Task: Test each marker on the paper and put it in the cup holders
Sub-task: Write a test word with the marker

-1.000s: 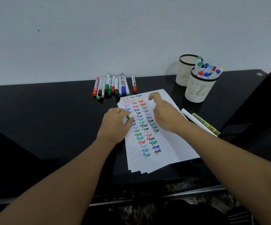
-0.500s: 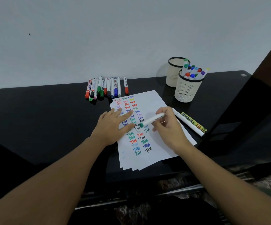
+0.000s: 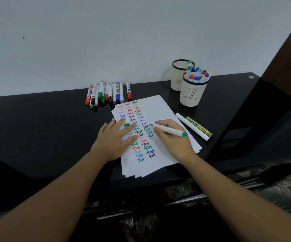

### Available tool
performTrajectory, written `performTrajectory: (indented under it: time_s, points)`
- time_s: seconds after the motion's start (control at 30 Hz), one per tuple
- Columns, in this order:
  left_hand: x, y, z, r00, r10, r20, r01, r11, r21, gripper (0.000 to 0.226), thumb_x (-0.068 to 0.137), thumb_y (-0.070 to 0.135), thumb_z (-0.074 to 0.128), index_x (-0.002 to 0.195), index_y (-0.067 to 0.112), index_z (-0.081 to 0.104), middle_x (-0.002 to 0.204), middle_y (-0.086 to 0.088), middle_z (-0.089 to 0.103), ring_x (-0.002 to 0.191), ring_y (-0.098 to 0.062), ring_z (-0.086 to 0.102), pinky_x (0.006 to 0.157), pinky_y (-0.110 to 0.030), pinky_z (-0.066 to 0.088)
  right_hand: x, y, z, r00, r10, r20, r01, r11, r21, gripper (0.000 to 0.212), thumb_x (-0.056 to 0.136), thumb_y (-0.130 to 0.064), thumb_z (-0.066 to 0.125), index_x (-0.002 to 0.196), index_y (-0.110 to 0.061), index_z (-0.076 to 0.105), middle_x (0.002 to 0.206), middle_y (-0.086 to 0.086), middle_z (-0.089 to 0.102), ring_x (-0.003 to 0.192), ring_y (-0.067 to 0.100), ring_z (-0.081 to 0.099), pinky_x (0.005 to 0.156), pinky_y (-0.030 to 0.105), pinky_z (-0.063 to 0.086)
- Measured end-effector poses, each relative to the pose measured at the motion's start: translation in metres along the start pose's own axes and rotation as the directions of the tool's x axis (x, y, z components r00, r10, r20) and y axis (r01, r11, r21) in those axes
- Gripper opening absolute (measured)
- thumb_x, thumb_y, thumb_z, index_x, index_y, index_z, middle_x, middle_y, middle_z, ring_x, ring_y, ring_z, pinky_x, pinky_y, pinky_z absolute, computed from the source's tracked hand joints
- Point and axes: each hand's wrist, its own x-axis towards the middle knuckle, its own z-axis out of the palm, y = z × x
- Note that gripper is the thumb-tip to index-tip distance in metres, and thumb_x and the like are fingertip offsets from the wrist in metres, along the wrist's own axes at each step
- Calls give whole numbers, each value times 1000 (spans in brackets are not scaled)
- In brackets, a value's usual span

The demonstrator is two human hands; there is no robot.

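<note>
The fingers [image 3: 160,131] of the right hand [image 3: 172,142] are clamped around a white marker [image 3: 169,129]. Since the frame half a second earlier the marker has been turned end for end: its green end now points right, toward the wrist side, and its bare dark nib points left, just above or on the paper [image 3: 158,109]; contact cannot be told. The green cap [image 3: 127,124] has come off and now sits among the fingers of the left hand [image 3: 115,138], which lie nearly straight and slightly apart, pressing the sheets flat. Exactly how the cap is held cannot be told.

The paper is a fanned stack of thin white sheets; several lower edges show, exact count unclear. The top sheet carries three columns of short handwritten words in red, green, blue, black and purple.

To the right of the paper lie two items side by side: one plain white cylindrical pen [image 3: 192,126] and one yellow-labelled marker [image 3: 199,127].

Beyond them stand two cream cup holders with black rims and slotted, mesh-like walls. The nearer cup holder [image 3: 192,95] holds roughly ten capped markers; the farther cup holder [image 3: 178,77] shows one or two green-capped ones at its rim.

At the paper's far edge lies a row of markers [image 3: 109,93], about eleven, with smooth white barrels.

The worktop [image 3: 45,119] is glossy black.
</note>
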Motion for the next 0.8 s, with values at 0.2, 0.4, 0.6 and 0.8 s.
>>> performTrajectory:
  time_s: [0.2, 0.4, 0.6, 0.8]
  points:
    - [-1, 1, -1, 999, -5, -32, 5, 1000, 2, 64, 92, 79, 20, 152, 57, 21, 169, 7, 10, 155, -22, 3, 125, -48, 1, -12, 5, -7, 998, 58, 37, -60, 995, 81, 8, 95, -27, 75, 99, -22, 73, 95, -8, 73, 91, 10, 66, 79, 28, 54]
    - [-2, 4, -2, 1000, -17, -21, 17, 1000, 4, 66, 91, 81, 21, 153, 56, 20, 169, 6, 9, 156, -22, 3, 125, -47, 0, -18, 7, -6, 987, 134, 86, -125, 987, -101, 16, 101, -47, 60, 101, -32, 65, 90, -10, 70, 85, 3, 63, 80, 32, 51]
    - [-2, 4, -2, 999, -26, -18, 26, 1000, 2, 68, 89, 83, 18, 152, 57, 20, 169, 7, 9, 156, -21, 2, 125, -47, 0, -15, 9, -5, 990, 116, 83, -100, 979, -179, 16, 104, -45, 56, 105, -31, 62, 91, -14, 67, 89, 5, 62, 80, 32, 50]
    - [-1, 4, -1, 1000, -28, -10, 28, 1000, 11, 69, 89, 84, 16, 153, 57, 17, 169, 7, 7, 156, -21, 1, 125, -47, -1, -17, 5, -5, 988, 115, 107, -88, 970, -226, 16, 105, -44, 54, 106, -30, 61, 93, -12, 68, 92, 7, 63, 78, 32, 50]
